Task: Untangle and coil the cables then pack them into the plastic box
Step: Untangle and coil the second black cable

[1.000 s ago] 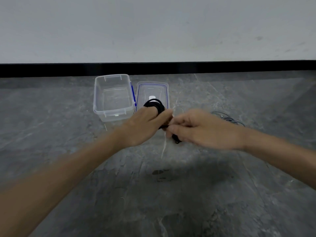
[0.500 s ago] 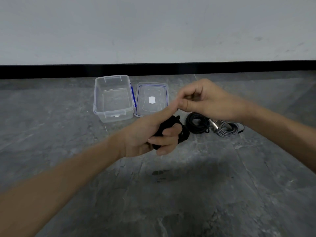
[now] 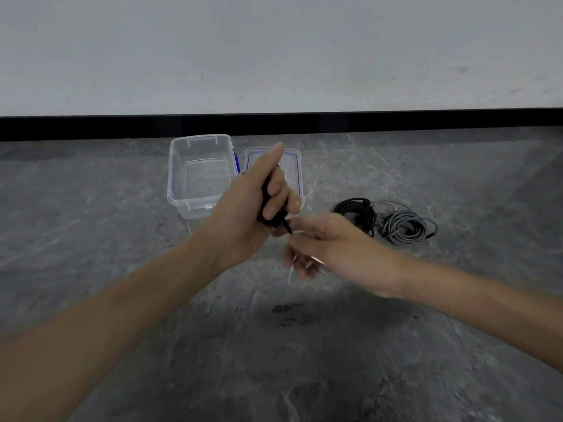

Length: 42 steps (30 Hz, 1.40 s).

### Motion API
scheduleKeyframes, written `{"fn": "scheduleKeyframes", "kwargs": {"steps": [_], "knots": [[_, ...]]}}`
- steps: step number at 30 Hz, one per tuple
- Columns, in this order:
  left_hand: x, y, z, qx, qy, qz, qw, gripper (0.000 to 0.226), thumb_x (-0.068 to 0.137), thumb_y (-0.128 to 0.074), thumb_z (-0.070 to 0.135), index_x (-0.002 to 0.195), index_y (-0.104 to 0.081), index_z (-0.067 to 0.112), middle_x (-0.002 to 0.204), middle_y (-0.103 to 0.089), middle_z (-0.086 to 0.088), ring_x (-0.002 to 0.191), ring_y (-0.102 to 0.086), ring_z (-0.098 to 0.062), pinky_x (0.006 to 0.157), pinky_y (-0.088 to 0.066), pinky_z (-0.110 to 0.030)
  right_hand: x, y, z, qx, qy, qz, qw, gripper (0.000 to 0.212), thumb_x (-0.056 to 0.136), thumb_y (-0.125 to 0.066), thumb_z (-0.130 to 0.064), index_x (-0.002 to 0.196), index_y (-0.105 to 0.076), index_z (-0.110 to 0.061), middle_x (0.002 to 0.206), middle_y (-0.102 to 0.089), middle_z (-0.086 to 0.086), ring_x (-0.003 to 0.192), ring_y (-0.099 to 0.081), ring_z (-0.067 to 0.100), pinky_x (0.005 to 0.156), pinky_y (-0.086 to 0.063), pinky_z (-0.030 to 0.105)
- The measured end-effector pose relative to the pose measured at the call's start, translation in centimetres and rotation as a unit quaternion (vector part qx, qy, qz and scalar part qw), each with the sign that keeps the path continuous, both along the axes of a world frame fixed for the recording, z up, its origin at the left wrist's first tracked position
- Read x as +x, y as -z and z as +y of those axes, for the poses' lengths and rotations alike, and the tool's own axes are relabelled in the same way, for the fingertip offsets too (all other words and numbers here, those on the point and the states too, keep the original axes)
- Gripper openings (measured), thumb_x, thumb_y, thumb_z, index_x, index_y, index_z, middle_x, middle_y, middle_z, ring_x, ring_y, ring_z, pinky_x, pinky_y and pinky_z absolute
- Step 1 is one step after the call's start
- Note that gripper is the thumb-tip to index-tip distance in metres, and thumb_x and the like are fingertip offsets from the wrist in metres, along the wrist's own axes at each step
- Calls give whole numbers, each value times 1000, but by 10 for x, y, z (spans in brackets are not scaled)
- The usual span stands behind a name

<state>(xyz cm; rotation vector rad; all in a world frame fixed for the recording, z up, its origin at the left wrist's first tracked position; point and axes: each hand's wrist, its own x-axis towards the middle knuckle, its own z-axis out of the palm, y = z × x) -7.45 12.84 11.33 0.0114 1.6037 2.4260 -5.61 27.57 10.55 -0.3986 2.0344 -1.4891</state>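
In front of the box (image 3: 182, 196) and a little to its right, we've got the left hand (image 3: 243, 214) wrapped around a small bundle of black cable (image 3: 266, 205), one finger sticking straight up, so that grip is full. The right hand (image 3: 335, 248) sits nearer to us than the box, fingers curled in, its grip pinching a thin white strip (image 3: 292, 269) right by the tail end of the bundle. The box stands open on the floor (image 3: 304, 360) with its lid (image 3: 297, 166) lying flat just to its right. Further right of the box, a black coil (image 3: 355, 208) and a grey coil (image 3: 405, 226) lie side by side.
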Motion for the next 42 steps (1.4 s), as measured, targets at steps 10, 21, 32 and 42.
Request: {"fn": "scheduleKeyframes", "kwargs": {"steps": [10, 21, 32, 42], "knots": [[6, 10, 5, -67, -40, 40, 996, 28, 100, -46, 21, 78, -61, 13, 69, -69, -1, 74, -65, -12, 74, -51, -22, 11, -30, 1, 234, -52, 291, 926, 21, 95, -52, -14, 80, -63, -5, 66, -65, 0, 58, -64, 12, 57, -50, 25], [7, 8, -1, -18, 21, -38, 999, 44, 99, -36, 36, 81, -72, 19, 69, -62, -1, 64, -59, -16, 63, -45, -28, -7, -30, 8, -29, 16, 166, 986, 13, 89, -64, 0, 101, -62, -3, 74, -69, 8, 65, -69, 15, 64, -55, 23], [6, 2, 3, 76, 68, -122, 987, 69, 98, -21, 56, 119, -59, 3, 125, -63, -16, 123, -56, -23, 112, -34, -33, -13, -5, 0, -10, 117, 330, 937, 30, 80, -75, -7, 109, -73, -14, 96, -75, 4, 91, -70, 15, 89, -54, 31], [7, -2, 4, 69, 64, -125, 988, 64, 98, -25, 53, 114, -59, 2, 133, -58, -20, 128, -53, -27, 114, -33, -36, -19, -2, -2, -63, 112, 273, 954, 35, 81, -74, -8, 113, -68, -20, 101, -73, -8, 100, -68, 3, 94, -50, 21]]}}
